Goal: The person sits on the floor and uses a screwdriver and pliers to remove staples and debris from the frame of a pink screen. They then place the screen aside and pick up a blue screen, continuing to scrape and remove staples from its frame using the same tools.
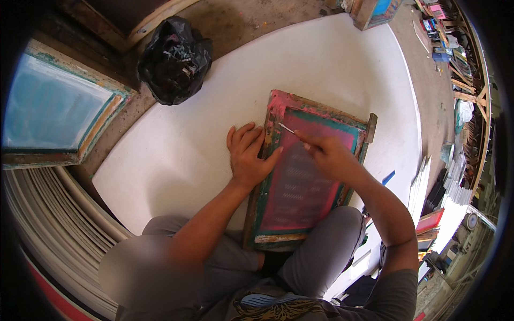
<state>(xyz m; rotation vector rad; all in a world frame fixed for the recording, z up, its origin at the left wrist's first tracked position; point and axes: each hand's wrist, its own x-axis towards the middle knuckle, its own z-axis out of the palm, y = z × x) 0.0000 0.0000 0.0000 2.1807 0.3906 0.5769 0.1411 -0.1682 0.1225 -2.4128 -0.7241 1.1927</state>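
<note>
and here's the paint-smeared rectangular wooden frame with its translucent pink-and-teal mesh [302, 179], lying on the broad white sheet [332, 59], its near end running down to the lap beside the grey-trousered right knee [345, 222]! over on the left side, the bare left hand [249, 163] is spread loosely, its fingers splayed along the outer edge, thumb reaching over the stained rail; nothing is gripped in that palm, and how hard it presses i cannot tell. across the mesh comes the bare right hand [327, 155], fingers curled in, thumb and forefinger pinched together on a slim, pale-tipped hand tool [286, 128], its tip right at the upper left, where rail meets mesh! now, how does this one handle? the wood looks stiff and fairly light, likely manageable for two hands; the stretched mesh is surely the delicate part, taut and thin, easy to nick with a hard tip or dent with a knuckle. crusted paint on the rails probably gives a rough, grippy feel, though any wet patch could turn slick, and wetness can't be judged from here. so where to take hold? the two long side rails, one hand each, thumbs on top, look the sound choice, palms off the mesh; that smooth-looking sheet underneath may let the frame skate, so a steadying hand on the rail makes good sense!
</note>
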